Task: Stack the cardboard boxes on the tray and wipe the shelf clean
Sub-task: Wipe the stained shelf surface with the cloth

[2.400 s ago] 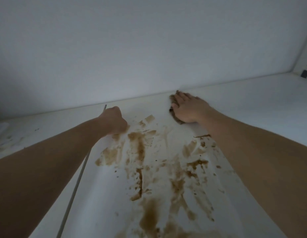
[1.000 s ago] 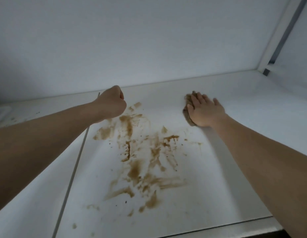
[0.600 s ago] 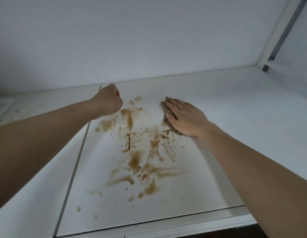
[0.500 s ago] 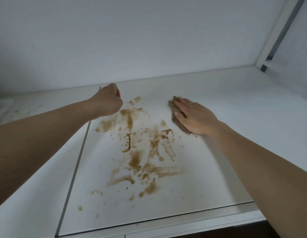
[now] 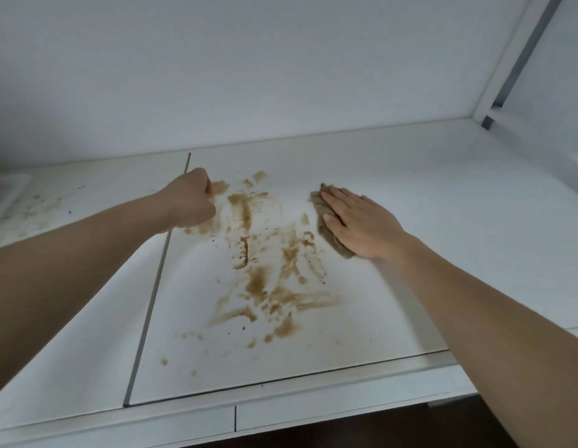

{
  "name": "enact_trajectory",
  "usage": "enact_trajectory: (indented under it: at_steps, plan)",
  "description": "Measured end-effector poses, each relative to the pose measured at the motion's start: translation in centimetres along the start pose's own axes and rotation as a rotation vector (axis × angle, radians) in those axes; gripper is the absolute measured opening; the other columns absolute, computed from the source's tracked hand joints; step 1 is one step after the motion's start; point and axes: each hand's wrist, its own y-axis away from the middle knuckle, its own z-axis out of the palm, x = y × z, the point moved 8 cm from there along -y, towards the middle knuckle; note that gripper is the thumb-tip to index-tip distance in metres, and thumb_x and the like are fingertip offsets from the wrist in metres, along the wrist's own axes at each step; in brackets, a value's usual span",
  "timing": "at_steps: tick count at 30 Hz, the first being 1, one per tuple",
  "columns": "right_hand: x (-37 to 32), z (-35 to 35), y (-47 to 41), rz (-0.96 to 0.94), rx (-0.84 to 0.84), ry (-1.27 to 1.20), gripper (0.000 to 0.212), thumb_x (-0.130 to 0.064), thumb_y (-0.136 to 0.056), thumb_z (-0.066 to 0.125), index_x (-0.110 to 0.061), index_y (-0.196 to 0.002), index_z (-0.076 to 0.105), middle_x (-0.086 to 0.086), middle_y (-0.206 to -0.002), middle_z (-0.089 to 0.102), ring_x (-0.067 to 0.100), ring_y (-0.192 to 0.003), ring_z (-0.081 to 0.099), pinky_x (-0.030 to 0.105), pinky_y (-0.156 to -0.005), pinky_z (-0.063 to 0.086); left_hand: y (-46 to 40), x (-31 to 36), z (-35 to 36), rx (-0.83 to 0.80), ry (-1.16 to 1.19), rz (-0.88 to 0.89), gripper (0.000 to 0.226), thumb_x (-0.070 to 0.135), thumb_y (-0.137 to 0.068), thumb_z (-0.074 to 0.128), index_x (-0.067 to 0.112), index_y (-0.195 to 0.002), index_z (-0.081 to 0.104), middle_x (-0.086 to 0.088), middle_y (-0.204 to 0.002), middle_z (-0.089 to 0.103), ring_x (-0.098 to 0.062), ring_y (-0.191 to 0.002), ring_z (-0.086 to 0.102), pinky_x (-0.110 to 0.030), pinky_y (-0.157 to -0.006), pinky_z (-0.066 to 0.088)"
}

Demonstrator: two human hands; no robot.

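Note:
A white shelf spreads out before me, smeared in its middle with brown stains. My right hand lies flat, palm down, pressing a brown cloth onto the shelf just right of the stains. Only the cloth's left edge and a corner near my wrist show. My left hand is a closed fist resting on the shelf at the upper left of the stains, with nothing visible in it. No cardboard boxes are in view.
A dark seam runs front to back between two shelf panels, under my left forearm. Fainter smears mark the far left panel, beside a white tray edge. The white back wall and a right upright post close the space.
My right hand slid the cloth from the back of the shelf leftward to the stains, then a little to the right. The fist has stayed near the seam. The view pulled back.

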Motion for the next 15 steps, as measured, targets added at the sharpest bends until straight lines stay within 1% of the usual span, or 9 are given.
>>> enact_trajectory:
  at_steps: [2,4,6,7,9,13,15]
  plan:
    - [3.0,-0.5,0.1,0.162,0.055,0.007,0.058,-0.043,-0.103,0.015,-0.021,-0.156,0.011,-0.004,-0.163,0.006,0.013,-0.149,0.007,0.033,-0.121,0.007,1.0,-0.3,-0.2,-0.013,0.039,0.010,0.023,-0.007,-0.082,0.042,0.016,-0.083,0.039,-0.010,-0.120,0.053,-0.028,-0.117,0.051,-0.029,-0.062,0.040]
    - [4.9,-0.5,0.3,0.339,0.086,0.015,0.059,-0.041,-0.102,0.014,-0.018,-0.156,0.011,0.000,-0.163,0.007,0.016,-0.149,0.007,0.035,-0.121,0.007,1.9,-1.0,0.0,-0.016,0.078,0.016,0.025,-0.007,-0.083,0.046,0.016,-0.081,0.038,-0.007,-0.123,0.055,-0.024,-0.113,0.053,-0.027,-0.064,0.042]
    - [4.2,-0.3,0.3,0.404,0.073,0.013,0.060,-0.040,-0.101,0.014,-0.018,-0.156,0.009,0.000,-0.163,0.005,0.017,-0.150,0.005,0.036,-0.121,0.006,2.7,-1.9,0.4,-0.012,0.060,0.019,0.028,-0.006,-0.082,0.054,0.016,-0.080,0.037,-0.006,-0.122,0.057,-0.020,-0.110,0.054,-0.030,-0.067,0.046]
    - [3.3,-0.3,0.2,0.390,0.069,0.010,0.060,-0.041,-0.101,0.014,-0.018,-0.156,0.009,-0.001,-0.163,0.004,0.016,-0.150,0.004,0.036,-0.121,0.006,2.9,-2.2,0.6,-0.006,0.027,0.030,0.030,-0.004,-0.081,0.059,0.016,-0.079,0.037,-0.007,-0.122,0.058,-0.021,-0.110,0.055,-0.034,-0.072,0.048]
    - [1.0,-0.3,0.5,0.292,0.070,0.010,0.059,-0.041,-0.101,0.014,-0.020,-0.156,0.008,-0.004,-0.163,0.003,0.014,-0.149,0.004,0.034,-0.120,0.005,3.1,-2.6,0.7,0.006,-0.021,0.041,0.036,0.000,-0.077,0.069,0.016,-0.078,0.037,-0.010,-0.120,0.059,-0.024,-0.108,0.056,-0.039,-0.082,0.049]
    - [-3.3,0.5,2.9,0.059,0.042,0.034,0.057,-0.042,-0.103,0.011,-0.023,-0.156,0.005,-0.009,-0.163,0.000,0.009,-0.149,0.001,0.031,-0.121,0.002,3.4,-2.5,1.2,-0.020,-0.077,0.009,0.043,0.011,-0.072,0.080,0.015,-0.080,0.039,-0.013,-0.118,0.058,-0.029,-0.105,0.056,-0.039,-0.083,0.046]
    - [-3.1,0.5,3.8,-0.016,-0.009,0.045,0.057,-0.043,-0.103,0.011,-0.023,-0.156,0.002,-0.009,-0.163,-0.003,0.008,-0.149,-0.001,0.030,-0.121,0.001,3.7,-2.1,1.9,-0.075,-0.114,-0.013,0.045,0.013,-0.069,0.083,0.013,-0.082,0.040,-0.015,-0.116,0.058,-0.030,-0.104,0.056,-0.037,-0.081,0.045]
